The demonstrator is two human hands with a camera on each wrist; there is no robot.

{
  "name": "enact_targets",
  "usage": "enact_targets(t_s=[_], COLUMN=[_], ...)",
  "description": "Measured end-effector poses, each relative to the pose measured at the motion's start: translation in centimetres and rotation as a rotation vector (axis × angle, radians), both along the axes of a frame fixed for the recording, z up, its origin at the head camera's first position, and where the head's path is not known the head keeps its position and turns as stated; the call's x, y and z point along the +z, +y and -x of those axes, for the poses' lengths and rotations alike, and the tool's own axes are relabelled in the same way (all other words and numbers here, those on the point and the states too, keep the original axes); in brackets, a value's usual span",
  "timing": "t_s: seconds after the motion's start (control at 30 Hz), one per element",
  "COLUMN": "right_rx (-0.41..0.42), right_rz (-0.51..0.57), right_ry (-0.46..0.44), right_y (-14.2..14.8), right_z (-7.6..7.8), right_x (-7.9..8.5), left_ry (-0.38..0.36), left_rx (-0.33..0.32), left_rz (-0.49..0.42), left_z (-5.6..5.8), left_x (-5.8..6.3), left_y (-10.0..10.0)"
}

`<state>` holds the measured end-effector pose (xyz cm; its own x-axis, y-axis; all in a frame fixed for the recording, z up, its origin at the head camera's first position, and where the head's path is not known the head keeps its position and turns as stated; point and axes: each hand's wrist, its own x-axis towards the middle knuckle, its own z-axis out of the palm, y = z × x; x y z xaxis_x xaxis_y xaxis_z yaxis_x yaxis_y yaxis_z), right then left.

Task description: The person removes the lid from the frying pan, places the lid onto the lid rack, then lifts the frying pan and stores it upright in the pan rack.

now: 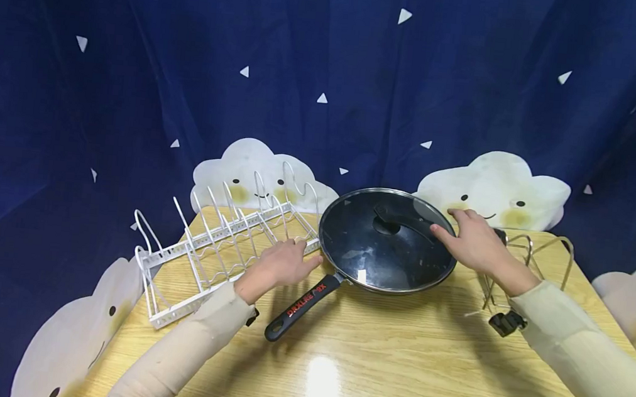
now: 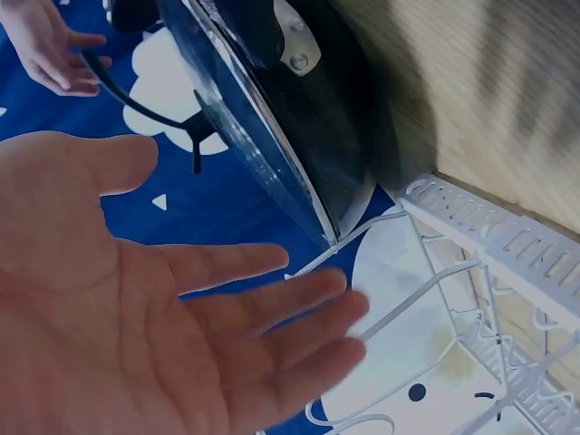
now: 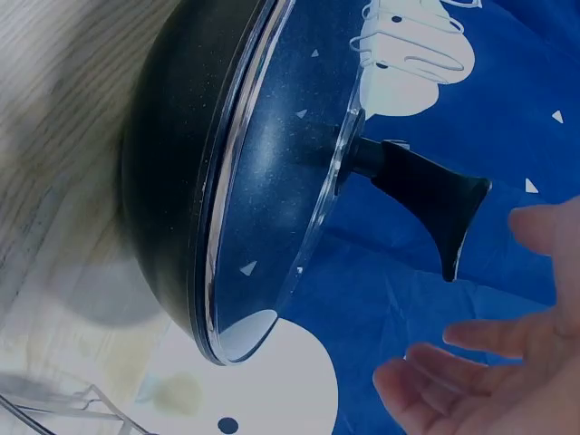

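A black frying pan point(image 3: 168, 181) stands on the table under a glass lid point(image 1: 386, 258) with a metal rim. Its long black handle point(image 1: 303, 307), marked in red letters, points toward the near left. On top of the lid is a black knob point(image 3: 426, 186) with a flared grip. My right hand point(image 1: 476, 241) hovers by the lid's right side, apart from the knob in the right wrist view, fingers spread loosely. My left hand point(image 1: 285, 263) is between the white wire rack point(image 1: 196, 298) and the pan, fingers extended and holding nothing in the left wrist view.
The white rack, with several upright wire loops, occupies the table's left side. A metal wire stand point(image 1: 565, 258) is partly hidden behind my right forearm. The wooden table point(image 1: 394, 363) reaches back to a dark blue curtain point(image 1: 331, 48) with clouds and triangles.
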<state>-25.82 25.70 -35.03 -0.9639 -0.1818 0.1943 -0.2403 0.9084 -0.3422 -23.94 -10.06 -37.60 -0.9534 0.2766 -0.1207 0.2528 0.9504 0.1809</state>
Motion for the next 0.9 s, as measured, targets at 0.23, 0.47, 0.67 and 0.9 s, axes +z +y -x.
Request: enact_targets(t_s=[0.23,0.47,0.67,0.9], right_rx=[0.036,0.002,0.014,0.03], right_rz=[0.084,0.162,0.36,0.536], right_ry=[-0.012,-0.138,-0.268,-0.381], right_y=[0.0,0.1,0.5,0.5], right_z=[0.4,1.0,1.3,1.9], right_x=[-0.3,-0.6,-1.1,-1.6], left_ry=[-0.061,-0.129,-0.25,-0.444], left_rx=[-0.027,-0.035,-0.044,-0.078], left_rz=[-0.068,-0.164,-0.217,-0.439], left_z=[-0.5,-0.9,-1.2,-1.5], left_x=[-0.7,-2.3,-3.2,-4.3], left_y=[-0.2,-0.3,-0.3,-0.6])
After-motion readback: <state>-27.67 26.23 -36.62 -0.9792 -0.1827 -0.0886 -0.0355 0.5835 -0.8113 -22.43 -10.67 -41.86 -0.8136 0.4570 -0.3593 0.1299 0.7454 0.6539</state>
